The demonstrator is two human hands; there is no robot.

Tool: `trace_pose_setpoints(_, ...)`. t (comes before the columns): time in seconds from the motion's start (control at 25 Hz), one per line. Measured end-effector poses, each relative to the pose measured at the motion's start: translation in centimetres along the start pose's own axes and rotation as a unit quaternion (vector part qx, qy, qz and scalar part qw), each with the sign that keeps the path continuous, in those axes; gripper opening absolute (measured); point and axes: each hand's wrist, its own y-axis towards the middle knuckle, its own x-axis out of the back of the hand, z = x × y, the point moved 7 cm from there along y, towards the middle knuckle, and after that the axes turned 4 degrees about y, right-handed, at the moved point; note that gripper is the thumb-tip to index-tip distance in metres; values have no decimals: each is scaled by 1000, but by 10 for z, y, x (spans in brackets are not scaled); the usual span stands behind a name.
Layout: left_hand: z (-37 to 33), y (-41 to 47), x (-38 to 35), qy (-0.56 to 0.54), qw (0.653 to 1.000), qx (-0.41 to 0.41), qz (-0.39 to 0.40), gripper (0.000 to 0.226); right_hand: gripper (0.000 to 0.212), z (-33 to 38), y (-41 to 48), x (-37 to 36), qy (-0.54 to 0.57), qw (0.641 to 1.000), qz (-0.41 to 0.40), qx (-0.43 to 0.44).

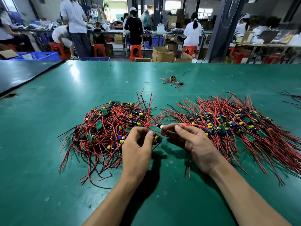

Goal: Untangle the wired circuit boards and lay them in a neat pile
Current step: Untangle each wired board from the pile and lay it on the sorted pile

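Observation:
A tangled heap of small green circuit boards with red and black wires [107, 131] lies left of centre on the green table [48, 185]. To the right spreads a laid-out pile of boards [241, 126], its wires fanned in rows. Between the two, my left hand [138, 149] pinches a bunch of red wires that stand up from its fingers, with a small board with a yellow part [157, 138] just beside its thumb. My right hand [190, 141] pinches another small board [160, 127] and a red wire that arcs toward the right pile.
A few stray wired boards [173, 79] lie farther back at the centre, and a rubber band [127, 82] to their left. More wires [291, 98] reach in at the right edge. A dark mat [21, 74] covers the far left. People work at benches beyond.

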Motion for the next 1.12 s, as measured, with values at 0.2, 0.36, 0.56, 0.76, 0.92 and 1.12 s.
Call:
trace_pose_setpoints(0.2,5,3,14,-4,997,26,-79,12,25,26,2,25,34,989,-101,102)
trace_pose_setpoints(0.36,7,3,8,29,998,27,-45,24,23,34,0,30,145,978,-100,108)
trace_pose_setpoints(0.56,7,-4,-16,-129,983,111,69,12,29,13,-1,6,137,990,-25,11)
trace_pose_setpoints(0.76,12,-19,-46,-268,894,277,231,45,25,-1,0,-2,16,1000,-8,-13)
trace_pose_setpoints(0.92,16,-23,-49,-297,878,274,257,39,27,-4,1,6,-72,997,-38,-15)
trace_pose_setpoints(1.12,22,-16,-42,-236,910,257,225,19,30,-6,-1,7,-148,989,-19,-19)
